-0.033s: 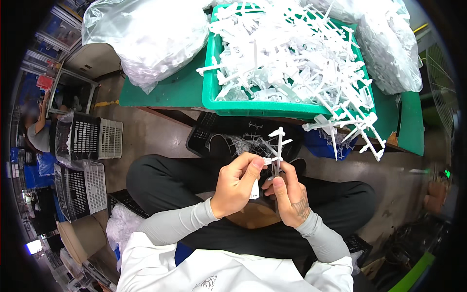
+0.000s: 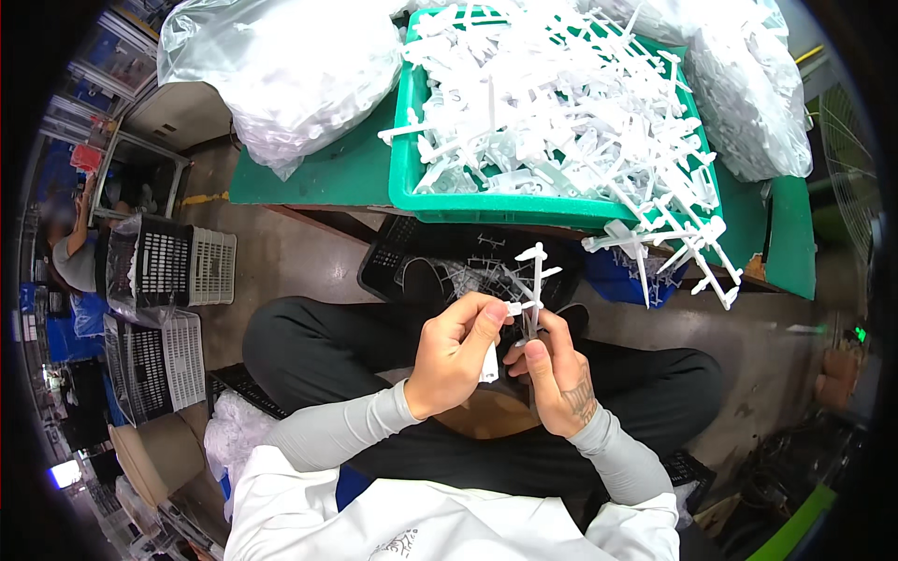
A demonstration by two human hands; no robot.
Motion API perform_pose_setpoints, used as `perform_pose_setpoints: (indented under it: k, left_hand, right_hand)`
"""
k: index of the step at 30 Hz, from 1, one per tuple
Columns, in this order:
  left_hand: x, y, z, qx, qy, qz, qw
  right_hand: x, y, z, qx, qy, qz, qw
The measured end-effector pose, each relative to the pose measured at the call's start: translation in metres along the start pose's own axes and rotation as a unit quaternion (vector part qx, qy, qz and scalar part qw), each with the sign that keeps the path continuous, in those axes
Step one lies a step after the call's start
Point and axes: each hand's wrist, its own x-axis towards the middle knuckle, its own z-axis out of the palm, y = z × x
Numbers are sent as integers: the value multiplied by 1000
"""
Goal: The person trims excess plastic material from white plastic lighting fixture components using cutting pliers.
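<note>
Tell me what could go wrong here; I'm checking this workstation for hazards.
1. The green crate is heaped above its rim; white plastic frames already hang over the front edge and may drop onto the person's lap.
2. The left hand and right hand grip a thin branched frame; a twist might snap it or jab a finger.
3. The plastic bag overhangs the green table and may slide off.

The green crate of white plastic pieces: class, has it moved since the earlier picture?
No. The green crate sits at the same spot on the green table.
</note>
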Motion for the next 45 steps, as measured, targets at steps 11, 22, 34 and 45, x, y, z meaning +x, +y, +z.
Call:
perform_pose_setpoints:
  k: [11,22,34,45]
  left_hand:
    - [-1,1,0,22,-20,7,1000]
    - [-1,-6,-10,79,20,14,997]
    - [204,241,-178,429,339,416,727]
    - [332,257,-172,499,302,425,692]
  right_hand:
    - [0,-3,1,22,12,38,999]
    - [5,4,7,-60,-6,86,994]
    - [6,33,12,-192,-55,89,976]
    - [14,31,21,-180,-59,78,979]
